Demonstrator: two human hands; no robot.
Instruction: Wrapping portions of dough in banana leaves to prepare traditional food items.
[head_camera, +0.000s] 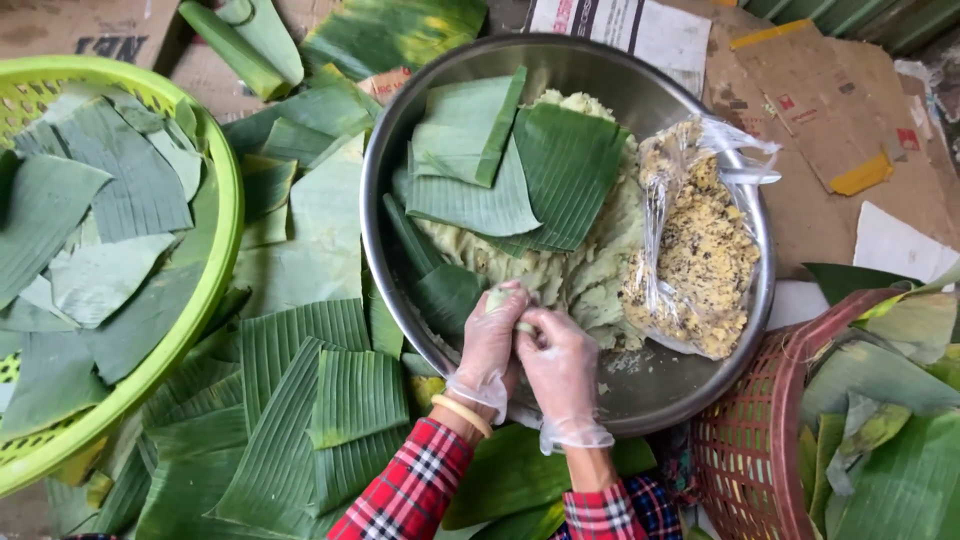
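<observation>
2 gloved hands, left hand (490, 345) and right hand (558, 362), are closed in a grip on a dough lump (500, 298); soft, sticky, light, it seems best cupped underneath.

Clear gloves; red plaid sleeves (415, 490); bangle (462, 414)

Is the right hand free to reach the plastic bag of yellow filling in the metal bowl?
Probably not at once: the right hand and left hand are pinching a dough piece. The bag lies close, unobstructed.
</observation>
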